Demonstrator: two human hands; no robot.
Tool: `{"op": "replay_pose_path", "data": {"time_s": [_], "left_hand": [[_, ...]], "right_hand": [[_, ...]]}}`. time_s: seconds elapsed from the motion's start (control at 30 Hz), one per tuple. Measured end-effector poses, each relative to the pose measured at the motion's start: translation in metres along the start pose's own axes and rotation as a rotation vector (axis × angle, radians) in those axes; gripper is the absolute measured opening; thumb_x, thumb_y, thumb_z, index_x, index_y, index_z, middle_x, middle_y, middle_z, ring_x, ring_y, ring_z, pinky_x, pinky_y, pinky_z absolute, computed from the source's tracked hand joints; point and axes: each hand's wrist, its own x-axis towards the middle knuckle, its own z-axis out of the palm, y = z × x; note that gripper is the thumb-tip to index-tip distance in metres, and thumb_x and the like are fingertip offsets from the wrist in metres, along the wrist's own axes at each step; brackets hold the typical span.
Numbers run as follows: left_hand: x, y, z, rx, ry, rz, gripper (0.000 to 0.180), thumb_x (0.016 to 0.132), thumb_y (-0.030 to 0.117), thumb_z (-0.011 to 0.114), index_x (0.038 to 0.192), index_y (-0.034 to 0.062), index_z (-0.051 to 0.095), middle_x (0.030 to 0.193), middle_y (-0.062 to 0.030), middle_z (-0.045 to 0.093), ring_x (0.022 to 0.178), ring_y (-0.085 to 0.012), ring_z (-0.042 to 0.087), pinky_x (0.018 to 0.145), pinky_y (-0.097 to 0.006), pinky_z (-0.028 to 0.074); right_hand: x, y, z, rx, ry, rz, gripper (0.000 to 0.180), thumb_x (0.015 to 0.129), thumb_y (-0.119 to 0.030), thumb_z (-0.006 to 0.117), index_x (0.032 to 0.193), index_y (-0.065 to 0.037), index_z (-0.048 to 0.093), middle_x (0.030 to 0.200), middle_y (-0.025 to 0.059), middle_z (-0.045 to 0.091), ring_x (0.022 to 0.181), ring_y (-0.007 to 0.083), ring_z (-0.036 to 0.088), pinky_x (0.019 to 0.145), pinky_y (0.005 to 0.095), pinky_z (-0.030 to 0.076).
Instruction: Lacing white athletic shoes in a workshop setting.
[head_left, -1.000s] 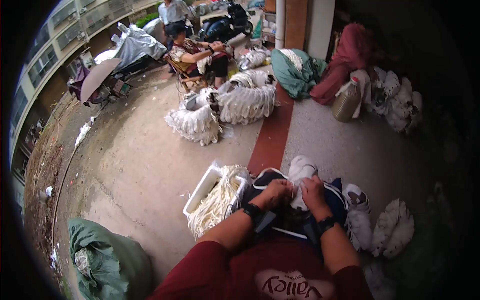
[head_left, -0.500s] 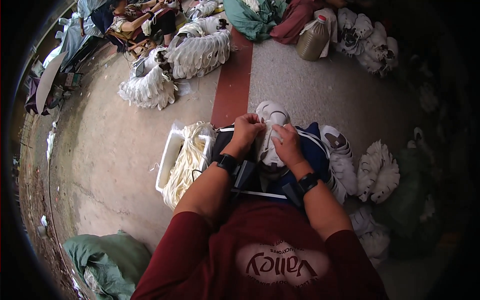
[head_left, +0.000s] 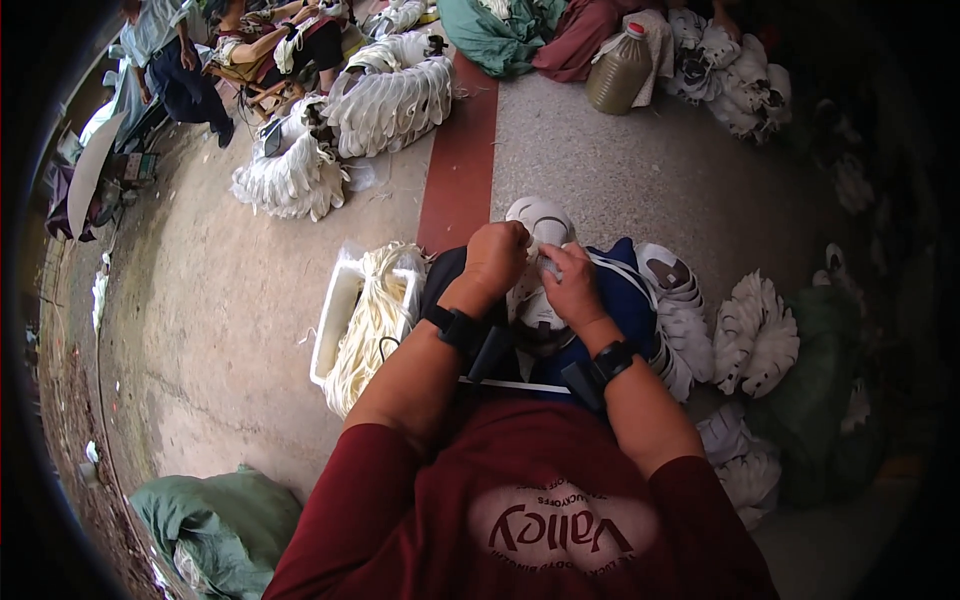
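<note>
A white shoe upper [head_left: 541, 218] with grey trim lies across my lap, its rounded toe pointing away from me. Over its left edge, my left hand [head_left: 497, 255] is closed with its back turned up; whatever its fingertips pinch is hidden. My right hand [head_left: 572, 283] grips the upper's right side, thumb and fingers bent in at the lacing area. Just left of my knee, a white foam box [head_left: 325, 335] holds a thick bundle of cream shoelaces [head_left: 365, 330]. Dark blue cloth [head_left: 622, 290] lies under the upper.
Stacked white uppers stand right [head_left: 680, 320] and ahead-left [head_left: 390, 105]. A green sack [head_left: 215, 525] lies near left. Farther off are a brown-liquid jug [head_left: 617, 75], a seated person [head_left: 262, 45] and a walking person [head_left: 170, 55].
My left hand has rolled over, its back now hiding the fingertips. My right hand stays on the upper. A person on foot has come further into view at upper left.
</note>
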Motion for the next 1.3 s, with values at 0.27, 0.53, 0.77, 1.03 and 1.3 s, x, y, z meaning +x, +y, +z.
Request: {"op": "replay_pose_path", "data": {"time_s": [0.27,0.53,0.77,1.03,1.3], "left_hand": [[0.021,-0.011,0.007,-0.092,-0.080,0.094,0.021,0.059,0.015,0.071,0.077,0.0045,0.066,0.074,-0.0170,0.064,0.072,-0.0309,0.064,0.063,-0.037,0.050],[-0.008,-0.006,0.023,-0.233,0.118,-0.113,0.017,0.066,0.017,0.065,0.074,0.0023,0.066,0.069,-0.0193,0.062,0.065,-0.0335,0.063,0.062,-0.039,0.051],[-0.019,0.004,0.015,0.019,0.013,0.143,0.021,0.070,0.021,0.061,0.073,0.0001,0.063,0.083,-0.0206,0.061,0.078,-0.0376,0.060,0.069,-0.042,0.050],[-0.015,0.022,0.012,0.124,-0.038,-0.047,0.020,0.069,0.019,0.063,0.075,-0.0002,0.064,0.081,-0.0207,0.062,0.079,-0.0373,0.061,0.071,-0.041,0.049],[-0.010,-0.021,0.012,-0.367,-0.115,-0.076,0.014,0.069,0.008,0.065,0.079,-0.0021,0.065,0.069,-0.0118,0.065,0.061,-0.0142,0.059,0.058,-0.030,0.047]], "right_hand": [[0.007,0.001,0.004,-0.014,-0.047,0.191,0.029,0.066,0.001,0.060,0.094,-0.006,0.062,0.082,0.0174,0.055,0.080,0.0362,0.055,0.073,0.0411,0.045],[0.005,-0.002,0.011,-0.099,0.071,0.072,0.012,0.068,0.000,0.059,0.079,-0.005,0.059,0.077,0.0155,0.055,0.075,0.0341,0.055,0.067,0.0418,0.044],[0.006,0.000,0.012,-0.214,0.026,0.030,0.007,0.072,-0.008,0.060,0.078,-0.005,0.059,0.076,0.0174,0.055,0.075,0.0345,0.055,0.069,0.0436,0.043],[0.008,0.005,0.011,-0.301,0.019,-0.045,0.009,0.070,-0.009,0.064,0.077,-0.007,0.059,0.074,0.0132,0.055,0.074,0.0330,0.055,0.067,0.0423,0.043],[0.005,-0.009,0.003,-0.347,-0.077,-0.074,0.007,0.074,-0.014,0.061,0.078,-0.007,0.060,0.077,0.0123,0.055,0.075,0.0296,0.055,0.070,0.0406,0.042]]}}
